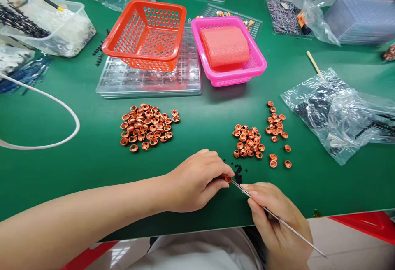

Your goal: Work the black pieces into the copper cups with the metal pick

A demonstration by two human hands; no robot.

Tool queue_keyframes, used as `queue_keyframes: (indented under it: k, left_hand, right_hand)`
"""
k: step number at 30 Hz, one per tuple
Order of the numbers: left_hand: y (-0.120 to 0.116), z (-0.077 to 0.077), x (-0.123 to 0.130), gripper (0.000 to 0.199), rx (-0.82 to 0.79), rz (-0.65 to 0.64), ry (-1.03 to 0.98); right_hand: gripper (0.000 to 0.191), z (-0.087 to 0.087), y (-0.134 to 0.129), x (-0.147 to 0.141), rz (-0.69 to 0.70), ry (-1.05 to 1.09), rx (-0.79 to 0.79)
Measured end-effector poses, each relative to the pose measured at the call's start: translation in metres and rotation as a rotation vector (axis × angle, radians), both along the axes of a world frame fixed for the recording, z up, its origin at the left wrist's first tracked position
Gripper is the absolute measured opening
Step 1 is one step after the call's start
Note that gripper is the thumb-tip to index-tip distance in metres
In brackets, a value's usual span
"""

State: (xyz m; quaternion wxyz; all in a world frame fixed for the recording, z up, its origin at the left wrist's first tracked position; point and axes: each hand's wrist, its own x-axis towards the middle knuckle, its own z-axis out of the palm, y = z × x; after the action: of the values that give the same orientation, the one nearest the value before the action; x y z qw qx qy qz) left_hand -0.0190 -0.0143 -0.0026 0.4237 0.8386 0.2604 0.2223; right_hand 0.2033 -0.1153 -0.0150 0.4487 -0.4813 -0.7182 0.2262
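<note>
My left hand (200, 181) pinches one small copper-coloured cup (228, 178) with holes in it between thumb and fingertips, just above the green table. In my right hand (279, 220) is a thin metal pick (288, 224), held like a pen, its tip at the cup. Tiny black pieces (238, 168) lie scattered right behind the held cup. Beyond my hands are a pile of similar copper cups (248, 141) and a looser group (275, 126) to its right. A larger pile of them (146, 126) lies farther left.
An orange basket (148, 58) stands on stacked clear trays (148, 89). Beside it, a pink basket (230, 80) holds pink foam. Plastic bags with black parts (336, 113) lie at right, a clear bin (70, 35) at upper left. A white cable (66, 107) loops at left.
</note>
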Motion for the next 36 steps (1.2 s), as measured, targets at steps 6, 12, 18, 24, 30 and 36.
queue_keyframes:
  k: [6,12,18,24,30,36]
  left_hand:
    - [-0.0004,-0.0040,0.0003,0.012,-0.001,0.007,-0.023]
    - [-0.0002,-0.0044,0.0001,0.011,-0.009,0.009,-0.028]
    - [-0.0004,-0.0047,-0.0003,0.011,-0.007,0.009,-0.030]
    - [0.0000,-0.0059,-0.0005,0.010,-0.010,-0.005,-0.040]
    - [0.0009,-0.0005,0.0004,0.010,0.008,-0.004,-0.026]
    - [-0.0003,0.0038,0.0013,0.012,0.016,-0.011,-0.015]
  right_hand:
    - [0.046,-0.0005,-0.0016,-0.0016,-0.020,-0.028,0.018]
    - [0.046,0.0007,-0.0021,-0.0030,-0.048,-0.024,0.017]
    - [0.046,0.0018,-0.0016,-0.0021,-0.011,-0.053,0.038]
    - [0.042,0.0015,-0.0008,-0.0019,-0.007,-0.038,0.043]
    - [0.044,-0.0004,0.0021,0.0019,0.043,-0.023,0.034]
    - [0.043,0.0012,0.0036,0.0016,0.061,0.041,-0.005]
